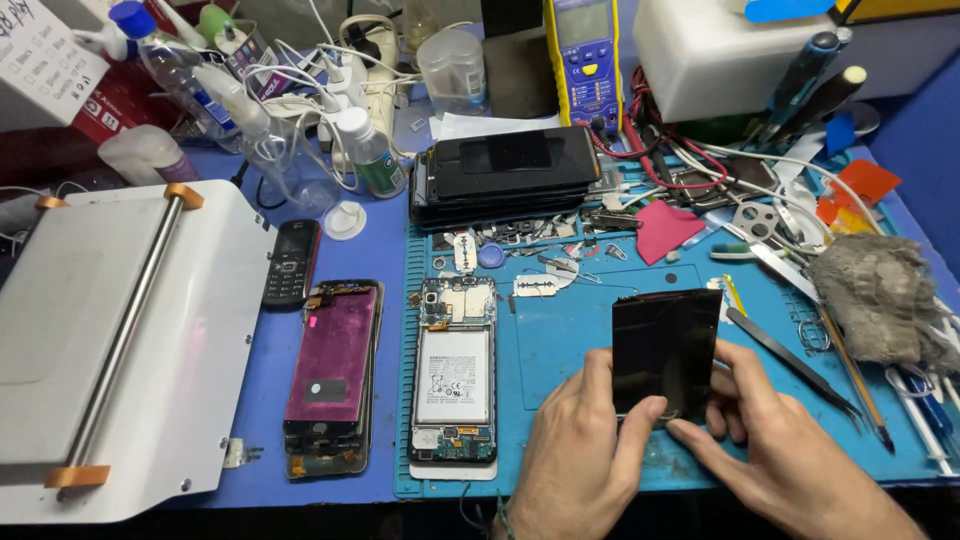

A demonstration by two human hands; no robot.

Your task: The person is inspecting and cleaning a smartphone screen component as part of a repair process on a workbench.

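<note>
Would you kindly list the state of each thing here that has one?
Dark screen panel: tilted up, gripped by left hand and right hand.
Opened phone: back off, battery exposed, flat on blue mat.
Keypad phone: screen dark.
Multimeter: display blank.
Clear bottle: capped, upright.

Lower middle of the frame: a dark glossy rectangular screen panel (665, 350), held upright between the left hand (580, 445) and right hand (775, 440). Left of it, a purple-tinted display assembly (333, 355) lies flat. The opened phone (455, 370) beside it has a white battery label. Top middle, a yellow-and-blue multimeter (583, 60) with a grey screen. Upper left, a white handwritten sign (45, 50).
</note>
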